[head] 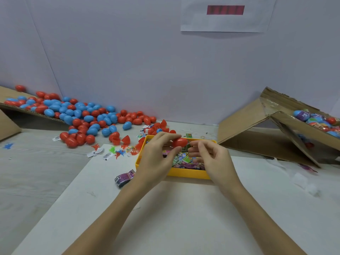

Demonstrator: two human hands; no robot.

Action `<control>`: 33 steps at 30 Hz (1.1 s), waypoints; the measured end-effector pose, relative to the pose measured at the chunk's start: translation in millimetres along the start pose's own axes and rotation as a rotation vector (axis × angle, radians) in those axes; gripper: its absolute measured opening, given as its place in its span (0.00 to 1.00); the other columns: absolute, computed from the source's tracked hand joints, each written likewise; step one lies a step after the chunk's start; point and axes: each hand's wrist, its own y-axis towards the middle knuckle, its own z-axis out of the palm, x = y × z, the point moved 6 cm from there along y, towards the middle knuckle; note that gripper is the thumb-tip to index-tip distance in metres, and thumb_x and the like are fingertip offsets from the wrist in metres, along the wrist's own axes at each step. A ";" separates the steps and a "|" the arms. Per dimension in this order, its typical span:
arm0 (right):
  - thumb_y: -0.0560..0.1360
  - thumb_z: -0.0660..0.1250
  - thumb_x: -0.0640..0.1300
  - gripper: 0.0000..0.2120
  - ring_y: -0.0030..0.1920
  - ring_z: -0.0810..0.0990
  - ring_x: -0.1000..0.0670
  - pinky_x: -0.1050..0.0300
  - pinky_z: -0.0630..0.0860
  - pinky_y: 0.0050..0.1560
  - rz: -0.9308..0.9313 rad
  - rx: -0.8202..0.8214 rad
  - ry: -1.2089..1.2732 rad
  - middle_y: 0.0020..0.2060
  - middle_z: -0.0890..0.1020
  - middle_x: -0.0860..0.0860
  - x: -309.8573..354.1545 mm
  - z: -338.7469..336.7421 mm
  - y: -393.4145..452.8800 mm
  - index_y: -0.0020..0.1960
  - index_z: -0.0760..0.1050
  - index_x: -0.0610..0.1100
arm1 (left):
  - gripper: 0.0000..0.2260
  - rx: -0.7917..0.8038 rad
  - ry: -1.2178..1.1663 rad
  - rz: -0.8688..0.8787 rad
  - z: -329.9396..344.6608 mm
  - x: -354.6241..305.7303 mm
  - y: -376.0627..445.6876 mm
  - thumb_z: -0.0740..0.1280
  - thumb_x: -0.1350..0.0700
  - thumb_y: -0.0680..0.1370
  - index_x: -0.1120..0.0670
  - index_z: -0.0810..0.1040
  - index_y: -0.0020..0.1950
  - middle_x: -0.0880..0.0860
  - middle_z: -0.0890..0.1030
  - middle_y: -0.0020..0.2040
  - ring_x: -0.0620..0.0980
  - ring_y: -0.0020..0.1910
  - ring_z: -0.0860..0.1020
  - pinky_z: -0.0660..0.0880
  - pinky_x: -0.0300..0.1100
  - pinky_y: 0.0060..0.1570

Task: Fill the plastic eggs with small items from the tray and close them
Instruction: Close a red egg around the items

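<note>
My left hand (157, 153) grips a red plastic egg (180, 142) between thumb and fingers, above the yellow tray (185, 173). My right hand (209, 155) hovers just right of the egg with fingers loosely curled; its fingertips are near a small packet at the egg's edge, and contact cannot be told. The tray holds several small colourful packets (184, 158). A big pile of red and blue eggs (79, 115) spreads across the left of the table.
A cardboard ramp (11, 105) carries eggs at far left. A tipped cardboard box (266, 126) at right holds wrapped eggs (316, 120). Loose egg halves (126, 139), small toy figures (119, 152), paper slips and a purple packet (125, 178) lie around the tray.
</note>
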 end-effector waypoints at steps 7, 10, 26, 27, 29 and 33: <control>0.83 0.66 0.46 0.09 0.60 0.75 0.62 0.70 0.69 0.59 -0.216 0.171 -0.593 0.57 0.83 0.58 8.9 14.5 -10.2 0.52 0.86 0.50 | 0.13 -0.057 0.030 -0.110 -17.1 17.8 4.8 0.74 0.63 0.77 0.52 0.84 0.61 0.51 0.76 0.59 0.45 0.55 0.79 0.77 0.30 0.51; 0.84 0.61 0.53 0.15 0.62 0.75 0.53 0.49 0.69 0.66 -0.203 0.294 -0.798 0.57 0.83 0.55 1.0 28.3 -13.5 0.53 0.86 0.51 | 0.12 -0.078 0.016 -0.152 -17.3 21.5 4.6 0.75 0.62 0.76 0.52 0.85 0.59 0.50 0.76 0.58 0.43 0.55 0.78 0.76 0.27 0.49; 0.84 0.60 0.35 0.15 0.52 0.83 0.53 0.77 0.71 0.43 -0.162 -0.043 -0.507 0.53 0.85 0.51 11.7 1.5 -9.8 0.64 0.79 0.48 | 0.07 -0.025 0.031 -0.100 -3.4 8.4 -2.4 0.74 0.60 0.77 0.53 0.87 0.54 0.47 0.80 0.54 0.43 0.55 0.79 0.78 0.32 0.50; 0.84 0.59 0.35 0.15 0.51 0.83 0.53 0.76 0.70 0.42 -0.153 -0.047 -0.506 0.51 0.86 0.50 11.3 1.8 -9.5 0.65 0.78 0.48 | 0.07 -0.024 0.053 -0.092 -2.9 7.2 -3.0 0.73 0.61 0.78 0.53 0.86 0.53 0.46 0.81 0.54 0.42 0.55 0.79 0.77 0.32 0.52; 0.85 0.58 0.35 0.15 0.48 0.82 0.57 0.73 0.70 0.41 -0.150 -0.061 -0.514 0.49 0.85 0.50 12.6 1.7 -9.6 0.64 0.78 0.47 | 0.08 -0.008 0.082 -0.082 -0.7 4.7 -4.4 0.71 0.64 0.78 0.53 0.85 0.51 0.45 0.83 0.51 0.41 0.53 0.79 0.75 0.32 0.52; 0.85 0.60 0.37 0.12 0.46 0.82 0.65 0.77 0.71 0.43 -0.134 -0.035 -0.514 0.50 0.85 0.52 11.5 2.5 -9.6 0.60 0.80 0.45 | 0.08 0.073 0.142 -0.048 8.3 2.2 -7.0 0.69 0.66 0.78 0.54 0.85 0.50 0.48 0.81 0.52 0.45 0.55 0.78 0.75 0.37 0.54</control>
